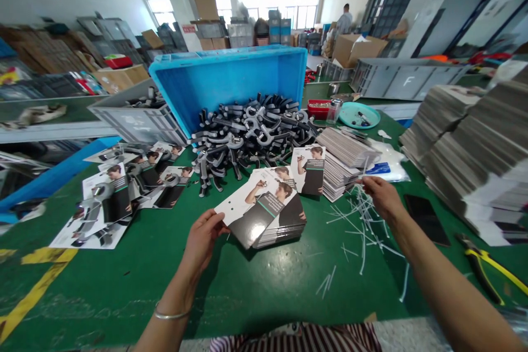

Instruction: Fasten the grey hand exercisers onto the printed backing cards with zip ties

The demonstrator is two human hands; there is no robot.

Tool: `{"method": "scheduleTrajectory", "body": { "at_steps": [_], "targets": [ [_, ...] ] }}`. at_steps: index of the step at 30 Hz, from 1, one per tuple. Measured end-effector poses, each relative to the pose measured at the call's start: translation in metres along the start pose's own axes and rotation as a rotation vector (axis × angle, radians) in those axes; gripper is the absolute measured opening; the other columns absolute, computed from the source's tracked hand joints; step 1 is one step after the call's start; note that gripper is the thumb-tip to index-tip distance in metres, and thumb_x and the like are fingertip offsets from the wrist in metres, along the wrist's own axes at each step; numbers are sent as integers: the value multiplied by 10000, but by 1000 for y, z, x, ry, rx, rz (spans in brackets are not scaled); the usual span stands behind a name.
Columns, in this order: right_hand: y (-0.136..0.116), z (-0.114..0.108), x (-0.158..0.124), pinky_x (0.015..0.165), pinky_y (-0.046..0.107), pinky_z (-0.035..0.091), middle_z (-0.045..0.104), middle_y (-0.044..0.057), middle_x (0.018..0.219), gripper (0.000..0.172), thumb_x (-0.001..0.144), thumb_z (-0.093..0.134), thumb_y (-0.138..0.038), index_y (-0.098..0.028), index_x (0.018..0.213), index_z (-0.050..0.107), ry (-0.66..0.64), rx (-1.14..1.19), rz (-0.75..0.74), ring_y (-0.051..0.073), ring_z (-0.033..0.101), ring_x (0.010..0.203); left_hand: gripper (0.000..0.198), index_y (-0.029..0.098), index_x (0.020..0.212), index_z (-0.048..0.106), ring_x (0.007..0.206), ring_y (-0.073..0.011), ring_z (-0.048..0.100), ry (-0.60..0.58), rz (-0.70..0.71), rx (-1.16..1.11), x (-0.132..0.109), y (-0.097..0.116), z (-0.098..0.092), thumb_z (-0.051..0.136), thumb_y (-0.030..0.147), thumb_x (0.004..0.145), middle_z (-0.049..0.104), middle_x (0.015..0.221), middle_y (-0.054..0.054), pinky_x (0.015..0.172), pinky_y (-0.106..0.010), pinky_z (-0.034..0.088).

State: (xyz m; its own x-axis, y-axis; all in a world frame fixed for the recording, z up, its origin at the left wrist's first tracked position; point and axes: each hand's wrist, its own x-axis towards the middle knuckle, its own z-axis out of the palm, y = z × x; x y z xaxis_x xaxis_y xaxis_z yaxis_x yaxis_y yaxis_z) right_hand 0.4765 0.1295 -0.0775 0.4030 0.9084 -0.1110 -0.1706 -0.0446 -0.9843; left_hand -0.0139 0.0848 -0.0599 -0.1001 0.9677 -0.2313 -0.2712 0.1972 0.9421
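Observation:
My left hand [204, 236] pinches the left corner of a printed backing card [258, 219] with two small holes, tilted over a stack of similar cards [280, 237]. On the right, my right hand [384, 199] has its thumb and fingers closed on a thin white cable tie [365, 165], which points upward. Below it, loose cable ties [365, 217] lie scattered over the green table. Another printed card [309, 170] rests behind the stack. Beyond the cards is a heap of black and grey hand grips [251, 135], spilling from a tipped blue crate [231, 77].
Cards with hand grips on them [103, 203] lie at left. Card stacks [346, 148], a red box [318, 109] and a teal plate [359, 115] stand behind my right hand. Yellow-handled pliers [480, 264], a dark flat slab [427, 220] and tall card piles [474, 148] are at right.

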Motion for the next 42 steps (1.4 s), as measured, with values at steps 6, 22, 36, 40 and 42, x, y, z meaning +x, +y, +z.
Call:
{"method": "scheduleTrajectory", "body": {
  "at_steps": [6, 22, 36, 40, 42],
  "targets": [
    [-25, 46, -17, 646, 260, 566, 686, 15, 816, 345, 634, 846, -327, -199, 901, 668, -190, 60, 50, 131, 624, 698, 213, 144, 835, 653, 620, -111, 585, -46, -3, -9, 0, 0, -1, 747, 287, 710, 667, 781, -12, 550, -217, 490],
    [-77, 238, -124, 681, 304, 380, 588, 72, 859, 183, 961, 504, -235, -182, 853, 641, -605, -1274, -1255, 209, 534, 820, 291, 155, 1030, 687, 608, -130, 559, -129, 233, 95, -16, 33, 30, 651, 298, 778, 655, 762, -21, 541, -237, 487],
    [-90, 232, -140, 692, 342, 358, 604, 84, 876, 125, 934, 555, -232, -178, 841, 618, -518, -1465, -1353, 238, 528, 825, 309, 148, 1041, 680, 572, -139, 562, -106, 262, 119, -30, 41, 35, 632, 288, 770, 670, 774, -27, 487, -245, 483],
    [-91, 235, -143, 684, 338, 356, 602, 88, 857, 147, 944, 533, -227, -176, 839, 622, -509, -1434, -1360, 237, 530, 824, 313, 142, 1033, 682, 557, -136, 562, -95, 254, 114, -31, 42, 31, 641, 294, 763, 672, 756, -33, 485, -239, 480],
    [-92, 236, -145, 674, 337, 353, 601, 86, 851, 149, 944, 529, -223, -180, 837, 623, -505, -1424, -1361, 234, 529, 811, 311, 144, 1029, 681, 554, -135, 562, -100, 250, 107, -31, 42, 29, 643, 299, 762, 670, 752, -35, 483, -236, 480]
  ]
}}
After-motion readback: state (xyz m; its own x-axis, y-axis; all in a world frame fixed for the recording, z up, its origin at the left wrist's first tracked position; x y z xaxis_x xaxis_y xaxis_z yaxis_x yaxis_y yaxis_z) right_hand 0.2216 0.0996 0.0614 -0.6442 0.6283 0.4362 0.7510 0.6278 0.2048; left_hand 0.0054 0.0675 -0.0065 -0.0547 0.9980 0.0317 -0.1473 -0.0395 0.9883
